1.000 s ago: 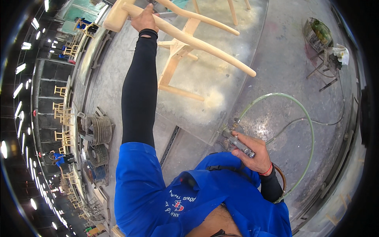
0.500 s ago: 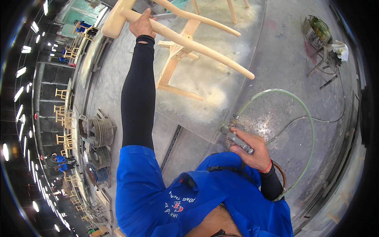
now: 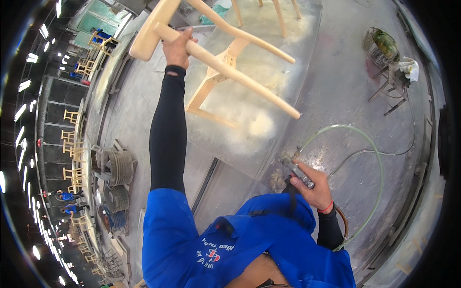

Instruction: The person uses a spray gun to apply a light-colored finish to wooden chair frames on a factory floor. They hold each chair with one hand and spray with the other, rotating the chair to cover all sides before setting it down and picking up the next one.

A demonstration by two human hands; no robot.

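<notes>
My left arm reaches up and forward, and my left hand (image 3: pixel 177 50) is closed around a rail of a pale wooden chair frame (image 3: pixel 240 79). The frame is tilted, with its broad curved top at the upper left and its legs pointing right. My right hand (image 3: pixel 318 191) grips a metal spray gun (image 3: pixel 302 175) low in front of my body, below and right of the frame. A translucent green hose (image 3: pixel 381 177) loops from around the gun back toward my right forearm. Some of the right fingers are hidden behind the gun.
Pale residue covers a grey board (image 3: pixel 273 101) under the frame. More chair legs (image 3: pixel 280 21) stand beyond. A stained pot (image 3: pixel 382 44) and a small metal stand (image 3: pixel 396 86) are at right. Ribbed dark drums (image 3: pixel 120 167), rows of chairs (image 3: pixel 72 149) and people in blue (image 3: pixel 69 197) are at left.
The chair frame has tipped and shifted slightly, its nearest leg end now lower and further left. My left hand moved a little down with it. The right hand and spray gun shifted slightly right and down.
</notes>
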